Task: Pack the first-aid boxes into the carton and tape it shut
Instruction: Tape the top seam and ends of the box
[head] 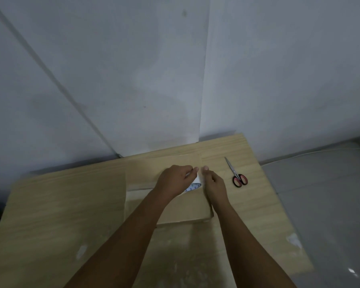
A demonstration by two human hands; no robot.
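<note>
A brown carton (146, 175) lies on the wooden table (60, 215) with its top flaps folded down. Both hands hover over its top near the right side. My left hand (174, 180) is curled around a roll of tape (193, 186), whose white core with blue print shows under the fingers. My right hand (213, 185) pinches the loose end of the tape beside the left fingertips. No first-aid boxes are visible; the carton's inside is hidden.
Scissors (236, 173) with red and black handles lie on the table to the right of the carton. A white wall stands right behind the table. A grey floor lies off the table's right edge.
</note>
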